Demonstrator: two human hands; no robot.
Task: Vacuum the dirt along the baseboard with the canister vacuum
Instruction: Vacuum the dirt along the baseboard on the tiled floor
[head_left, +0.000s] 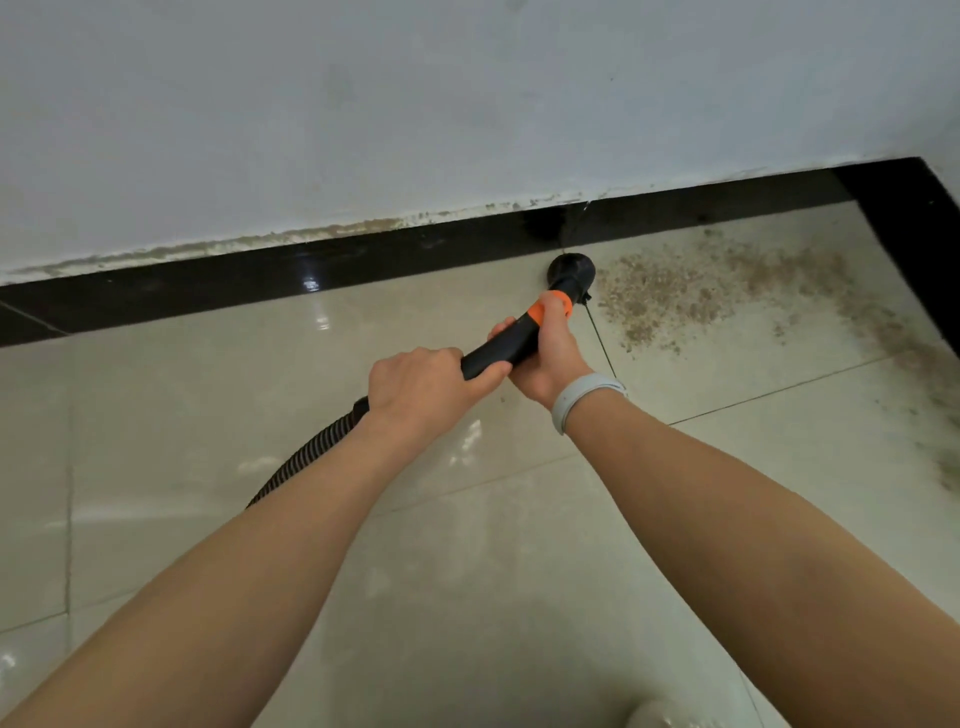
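Note:
A black vacuum wand (501, 349) with an orange collar (550, 307) ends in a round black brush nozzle (570, 270) pressed to the floor beside the black baseboard (363, 260). My right hand (550, 353) grips the wand just behind the collar. Further back, my left hand (423, 387) holds the wand where the ribbed black hose (306, 452) joins it. Brown dirt (670, 296) lies spread on the tiles just right of the nozzle, up to the corner.
A white wall (415, 104) rises above the baseboard. A second baseboard run (909, 223) forms a corner at the right, with dirt streaks along it. Glossy beige tiles (208, 395) cover the floor. A grey band sits on my right wrist (582, 395).

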